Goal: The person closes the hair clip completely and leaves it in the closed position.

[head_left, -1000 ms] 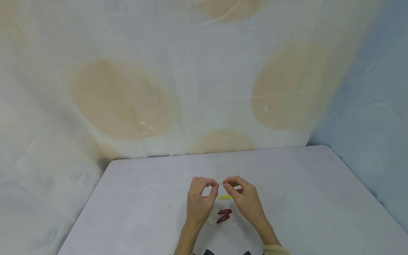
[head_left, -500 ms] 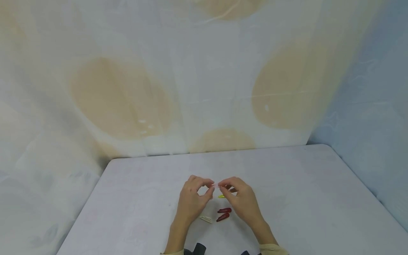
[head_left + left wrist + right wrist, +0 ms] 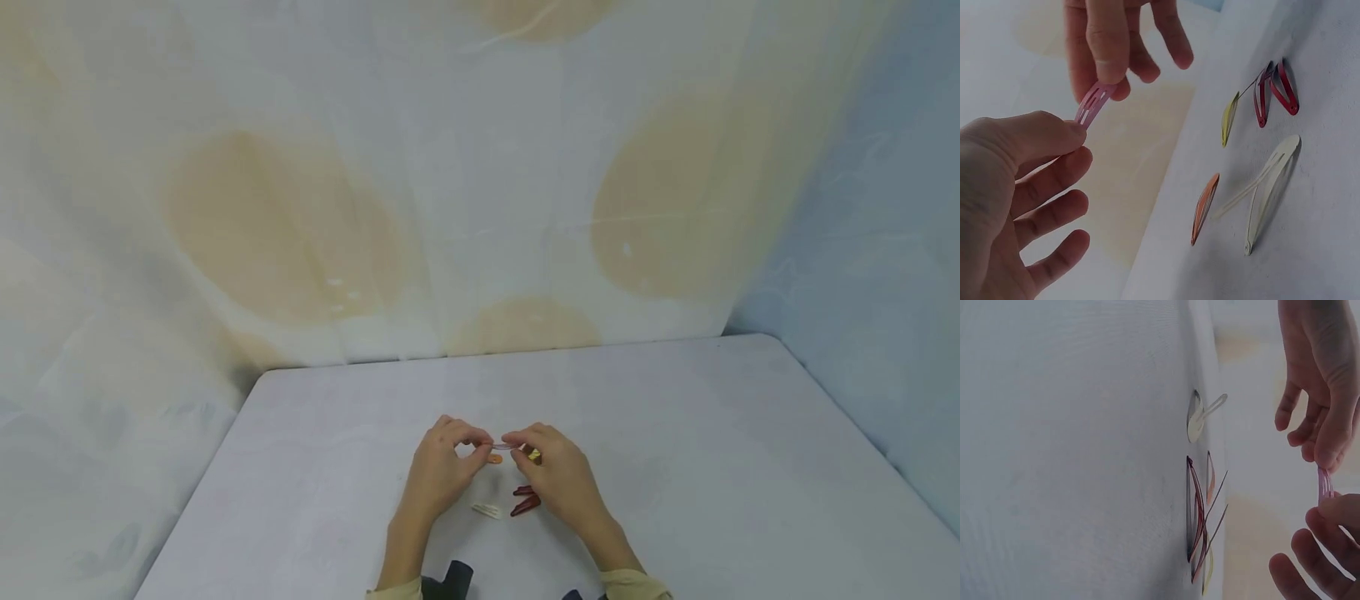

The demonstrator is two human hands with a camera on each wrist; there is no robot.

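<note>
A small pink hair clip (image 3: 501, 447) is held just above the white table (image 3: 675, 433), one end in each hand. My left hand (image 3: 480, 443) pinches its left end between thumb and forefinger, and my right hand (image 3: 513, 442) pinches the other end. In the left wrist view the pink hair clip (image 3: 1094, 103) runs from my left thumb up to the right hand's fingertips (image 3: 1110, 69). Below the hands lie an orange clip (image 3: 495, 458), a yellow clip (image 3: 534, 455), two red clips (image 3: 525, 500) and a cream clip (image 3: 486, 509) that stands sprung open.
The loose clips show again as the orange clip (image 3: 1205, 200), the cream clip (image 3: 1269, 187) and the red clips (image 3: 1194, 512). A draped cloth with beige ovals (image 3: 285, 233) hangs behind the table. The table's back edge (image 3: 487, 354) lies far from the hands.
Both hands have drifted a little left and toward me, still pinching the pink clip. The orange clip now shows on the table under them.
</note>
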